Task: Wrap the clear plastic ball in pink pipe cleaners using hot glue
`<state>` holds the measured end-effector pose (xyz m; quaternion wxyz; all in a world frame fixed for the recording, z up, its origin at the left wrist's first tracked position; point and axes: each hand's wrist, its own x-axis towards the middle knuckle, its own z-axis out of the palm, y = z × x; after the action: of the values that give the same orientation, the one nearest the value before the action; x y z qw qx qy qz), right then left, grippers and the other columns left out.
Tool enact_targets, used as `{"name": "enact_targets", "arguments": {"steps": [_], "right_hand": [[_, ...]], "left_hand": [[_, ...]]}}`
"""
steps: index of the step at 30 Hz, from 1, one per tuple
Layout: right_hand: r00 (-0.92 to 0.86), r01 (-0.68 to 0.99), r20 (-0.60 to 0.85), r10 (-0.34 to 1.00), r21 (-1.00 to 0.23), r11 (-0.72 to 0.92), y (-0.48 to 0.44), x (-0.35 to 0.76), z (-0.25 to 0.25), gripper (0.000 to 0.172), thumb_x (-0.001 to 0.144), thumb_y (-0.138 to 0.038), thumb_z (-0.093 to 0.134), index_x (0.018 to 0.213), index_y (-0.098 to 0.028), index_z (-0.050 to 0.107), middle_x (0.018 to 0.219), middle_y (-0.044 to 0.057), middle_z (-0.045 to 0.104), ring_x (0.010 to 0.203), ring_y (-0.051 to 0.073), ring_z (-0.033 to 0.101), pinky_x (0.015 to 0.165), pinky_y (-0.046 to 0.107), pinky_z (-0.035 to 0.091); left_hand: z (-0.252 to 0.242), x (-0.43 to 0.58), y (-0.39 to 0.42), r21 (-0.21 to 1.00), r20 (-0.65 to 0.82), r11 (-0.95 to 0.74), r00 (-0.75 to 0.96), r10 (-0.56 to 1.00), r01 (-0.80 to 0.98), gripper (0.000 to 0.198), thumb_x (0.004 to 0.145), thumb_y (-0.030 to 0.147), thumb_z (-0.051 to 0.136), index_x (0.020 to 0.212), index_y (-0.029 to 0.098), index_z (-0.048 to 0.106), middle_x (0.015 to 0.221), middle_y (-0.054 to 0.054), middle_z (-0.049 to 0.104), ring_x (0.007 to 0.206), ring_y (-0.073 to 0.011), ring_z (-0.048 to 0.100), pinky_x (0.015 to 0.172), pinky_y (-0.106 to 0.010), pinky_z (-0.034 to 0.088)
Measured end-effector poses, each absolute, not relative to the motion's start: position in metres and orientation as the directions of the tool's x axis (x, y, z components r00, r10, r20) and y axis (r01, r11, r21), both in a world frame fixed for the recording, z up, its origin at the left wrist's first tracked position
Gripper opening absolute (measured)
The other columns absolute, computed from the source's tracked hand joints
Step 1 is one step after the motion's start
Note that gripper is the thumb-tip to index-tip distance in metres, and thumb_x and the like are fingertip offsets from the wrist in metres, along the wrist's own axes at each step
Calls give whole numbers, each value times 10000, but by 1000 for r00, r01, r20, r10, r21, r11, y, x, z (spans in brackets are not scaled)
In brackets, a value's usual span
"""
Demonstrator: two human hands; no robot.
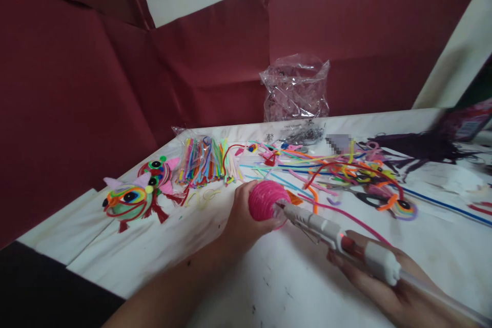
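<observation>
In my left hand (246, 210) I hold a pink ball (267, 200) that looks wrapped in pipe cleaner, its fingers curved around the left side and underneath. My right hand (384, 277) is closed around a white glue gun (326, 230) with a small red light on its body. The gun's nozzle meets the right side of the ball, where a whitish patch shows. From the back of the gun a pale stick or cord runs to the lower right. A pink pipe cleaner (357, 223) lies just behind the gun.
Two colourful fish-like figures (128, 200) with red tassels stand at the left. Behind the ball lie a bag of pipe cleaners (203, 161) and a clear plastic bag (295, 87). Scissors (371, 200) and loose pipe cleaners cover the right side of the white table (246, 292).
</observation>
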<state>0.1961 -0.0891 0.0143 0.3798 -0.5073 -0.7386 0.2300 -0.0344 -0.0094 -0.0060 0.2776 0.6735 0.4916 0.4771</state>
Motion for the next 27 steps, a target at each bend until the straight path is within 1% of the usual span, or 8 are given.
{"name": "enact_targets", "arguments": {"steps": [4,8,11,17,19,22,24,27], "right_hand": [[-202,572,330,922,-725,385,-87,200,14,162,795,-373,534,725,-264,630,687,-6,745,550,212,680,457,256,541],[-203,557,313,928,-743,372,-88,198,14,175,793,-389,536,725,-260,634,683,-4,751,524,203,674,416,245,525],[-185,556,317,930,-747,365,-89,196,16,185,791,-403,534,714,-265,630,666,-10,748,519,203,672,432,249,533],[-238,589,309,921,-707,390,-87,202,18,149,795,-336,534,756,-268,661,721,-5,763,553,215,694,430,248,537],[-237,600,314,919,-697,393,-86,204,16,160,803,-337,529,787,-264,671,750,1,769,589,227,707,429,251,538],[-238,617,309,921,-684,390,-84,206,14,181,823,-356,519,793,-257,667,786,7,771,589,221,703,431,250,537],[-243,618,293,925,-688,381,-84,206,13,177,824,-362,522,784,-259,659,748,-1,761,546,206,682,434,248,534],[-242,582,284,928,-723,373,-87,201,14,173,810,-380,529,749,-265,643,620,-18,720,475,189,640,420,244,521]], "left_hand": [[-5,-34,-10,851,357,-350,59,932,391,817,514,300,846,1233,234,465,1257,-82,497,1171,-304,505,976,-456,433],[-5,-33,-11,844,369,-358,53,928,400,816,509,298,848,1229,233,471,1250,-85,498,1190,-311,489,992,-468,416],[-4,-33,-11,848,369,-360,53,928,388,811,499,303,854,1216,230,482,1247,-88,508,1182,-315,498,989,-473,418],[-2,-33,-11,873,344,-338,47,938,352,802,502,320,851,1211,226,486,1257,-97,519,1182,-324,505,992,-476,419],[-3,-34,-11,877,339,-333,47,940,345,809,494,302,853,1211,229,486,1258,-99,519,1182,-328,505,992,-489,418],[-6,-35,-9,880,337,-333,49,940,338,812,492,281,851,1216,235,484,1255,-94,522,1165,-326,517,981,-494,428],[-7,-35,-9,877,340,-336,53,939,342,815,495,272,849,1220,242,478,1255,-90,518,1160,-320,518,977,-488,432],[-5,-34,-10,868,342,-337,52,938,365,811,502,287,847,1220,241,472,1262,-90,496,1180,-314,497,990,-484,420]]}}
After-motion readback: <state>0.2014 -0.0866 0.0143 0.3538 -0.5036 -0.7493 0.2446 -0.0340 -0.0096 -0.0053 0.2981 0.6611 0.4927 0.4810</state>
